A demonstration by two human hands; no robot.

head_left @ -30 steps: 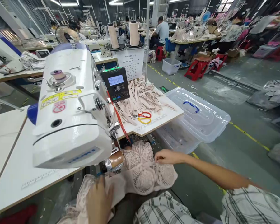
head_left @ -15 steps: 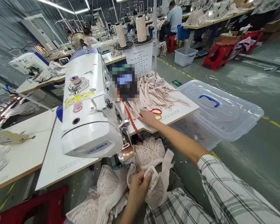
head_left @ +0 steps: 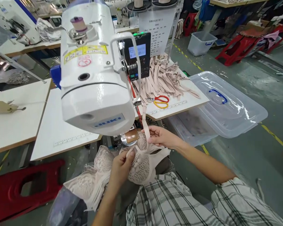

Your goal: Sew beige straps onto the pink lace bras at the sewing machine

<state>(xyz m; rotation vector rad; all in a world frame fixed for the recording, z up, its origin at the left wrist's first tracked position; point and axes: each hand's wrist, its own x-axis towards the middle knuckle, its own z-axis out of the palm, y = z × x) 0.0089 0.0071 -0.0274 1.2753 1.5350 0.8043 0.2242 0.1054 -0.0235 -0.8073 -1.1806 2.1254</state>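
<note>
With the table (head_left: pixel 63 116) carrying the white sewing machine (head_left: pixel 91 72) ahead, you're holding the lace bra (head_left: pixel 139 169) near your lap, left hand (head_left: pixel 121 167) fingers pinching its upper edge, right hand (head_left: pixel 164 138) fingers pinching the beige strap (head_left: pixel 145 122) running down past the table's edge.

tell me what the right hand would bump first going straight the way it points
Past the beige strap it pinches, the right hand would probably meet the lace cup beside the brown rounded machine part, though depth is unclear and it might pass above.
</note>
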